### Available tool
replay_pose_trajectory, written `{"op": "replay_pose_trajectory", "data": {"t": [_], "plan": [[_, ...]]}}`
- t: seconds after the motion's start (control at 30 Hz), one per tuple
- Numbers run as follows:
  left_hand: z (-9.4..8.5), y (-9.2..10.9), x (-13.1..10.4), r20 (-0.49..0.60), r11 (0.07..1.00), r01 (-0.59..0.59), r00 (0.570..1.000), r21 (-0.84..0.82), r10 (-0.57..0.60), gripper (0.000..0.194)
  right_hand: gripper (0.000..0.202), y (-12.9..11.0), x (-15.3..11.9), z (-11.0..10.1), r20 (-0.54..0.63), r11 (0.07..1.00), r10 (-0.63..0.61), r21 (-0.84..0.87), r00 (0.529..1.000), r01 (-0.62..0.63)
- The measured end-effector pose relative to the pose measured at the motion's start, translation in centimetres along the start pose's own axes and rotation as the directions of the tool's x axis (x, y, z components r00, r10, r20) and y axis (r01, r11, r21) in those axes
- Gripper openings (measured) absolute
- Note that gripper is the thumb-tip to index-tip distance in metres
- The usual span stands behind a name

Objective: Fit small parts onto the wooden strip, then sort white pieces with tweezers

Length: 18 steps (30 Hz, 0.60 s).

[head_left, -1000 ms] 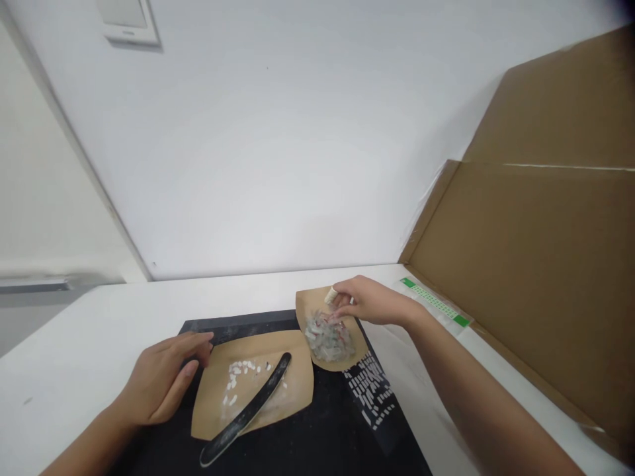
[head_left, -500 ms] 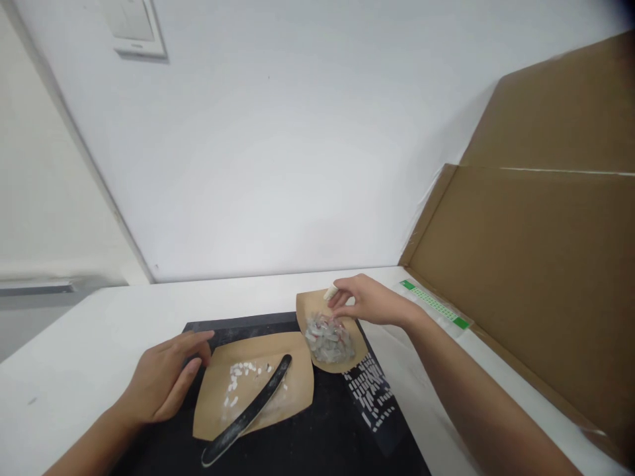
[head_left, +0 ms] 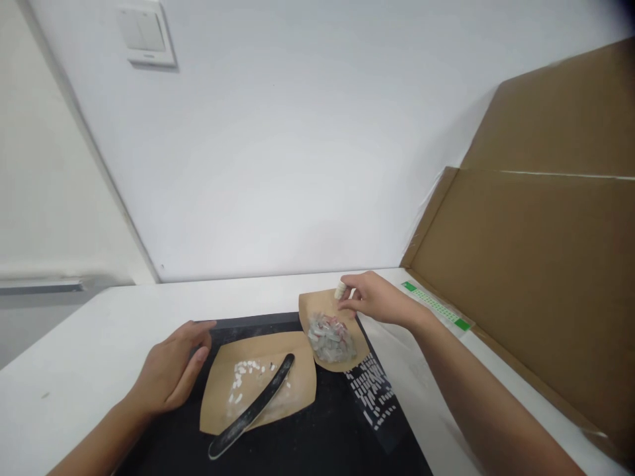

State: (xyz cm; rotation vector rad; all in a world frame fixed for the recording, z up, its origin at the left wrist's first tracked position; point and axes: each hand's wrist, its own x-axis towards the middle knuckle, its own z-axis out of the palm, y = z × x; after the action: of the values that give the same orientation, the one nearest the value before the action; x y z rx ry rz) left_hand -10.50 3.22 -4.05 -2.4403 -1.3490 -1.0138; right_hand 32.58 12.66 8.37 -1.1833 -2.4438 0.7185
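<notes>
Right hand [head_left: 357, 301]: over the far-right corner of the small tan tray [head_left: 315, 301], thumb and fingers curled to a narrow gap. Can't tell if anything is pinched. Cream ribbed piece [head_left: 340, 289] at one fingertip, looks like a finger cover. Clump of clear-wrapped pieces [head_left: 331, 338], with red showing, lies in that tray, just below the fingertips.

Left hand [head_left: 173, 367]: nothing held, thumb and fingers well apart, just beside the left edge of the large tan tray [head_left: 302, 380]. To its right in that tray: small white bits [head_left: 239, 379] and a curved black strip [head_left: 255, 408], its near end out over the rim.

Step, my read: right hand is working at the wrapped pieces, picking or releasing, can't say which. Any grab there calls for a fine pinch from above; tray looks light, may slide if bumped.

Text: no brand readable. Green-and-white strip [head_left: 436, 305] right of the right hand, markings too small. White marks in rows [head_left: 370, 387] on the black board [head_left: 297, 453], below the right hand: print or loose bits, can't tell. Wall switch [head_left: 146, 33], beyond the left hand: tiny mark, illegible.
</notes>
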Motion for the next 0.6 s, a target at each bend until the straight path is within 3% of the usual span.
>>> {"op": "replay_pose_trajectory", "data": {"t": [0.23, 0.4, 0.6], "plan": [[-0.3, 0.6, 0.2, 0.018, 0.997, -0.072, 0.997, -0.035, 0.073, 0.047, 0.021, -0.2, 0.2, 1.3, 0.103, 0.965, -0.001, -0.262, 0.995, 0.028], [-0.7, 1.2, 0.8, 0.078, 0.993, -0.092, 0.992, -0.08, 0.098, 0.055, 0.028, -0.2, 1.1, 2.7, 0.095, 0.895, -0.004, -0.443, 0.995, 0.046], [-0.3, 0.7, 0.6, 0.098, 0.989, -0.103, 0.989, -0.106, 0.113, 0.057, 0.038, 0.7, 2.0, 4.4, 0.183, 0.935, -0.014, -0.347, 0.983, 0.078]]}}
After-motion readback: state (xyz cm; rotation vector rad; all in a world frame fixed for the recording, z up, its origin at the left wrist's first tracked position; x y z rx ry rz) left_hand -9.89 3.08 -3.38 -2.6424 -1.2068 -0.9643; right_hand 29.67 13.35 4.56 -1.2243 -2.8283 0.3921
